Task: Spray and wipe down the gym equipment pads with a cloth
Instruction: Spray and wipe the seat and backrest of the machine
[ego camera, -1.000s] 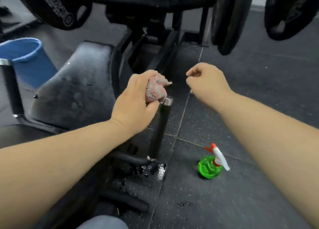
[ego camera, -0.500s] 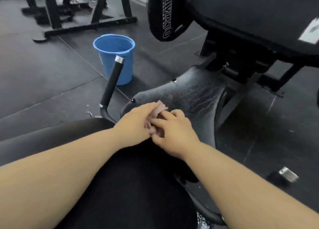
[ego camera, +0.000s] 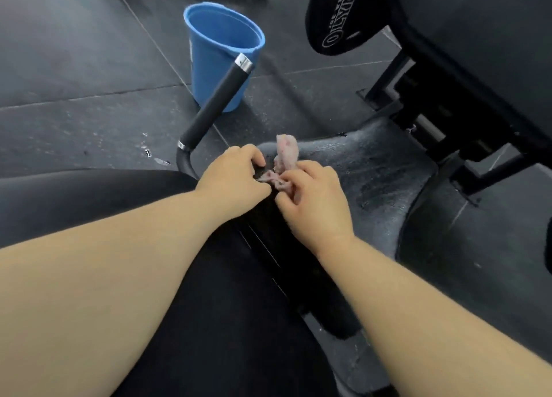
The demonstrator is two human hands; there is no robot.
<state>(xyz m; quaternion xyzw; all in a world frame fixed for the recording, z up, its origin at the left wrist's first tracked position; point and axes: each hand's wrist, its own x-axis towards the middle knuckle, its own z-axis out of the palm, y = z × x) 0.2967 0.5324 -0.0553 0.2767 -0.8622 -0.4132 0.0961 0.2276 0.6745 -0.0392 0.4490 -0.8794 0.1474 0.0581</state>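
Seat pad [ego camera: 373,172] now fills view ahead of you, speckled with spray droplets; second ago you faced floor and spray bottle, now out of frame. Blue bucket [ego camera: 221,53] stands on floor beyond black handle [ego camera: 215,103]. Your left hand [ego camera: 236,175] and right hand [ego camera: 313,199] meet over pad's near edge. Each grip pinches pink cloth [ego camera: 285,157], which second ago sat bunched in left alone. Likely you're unfolding it, wiping to follow. Fingertips under cloth hidden; back pad [ego camera: 478,38] cut off top right.
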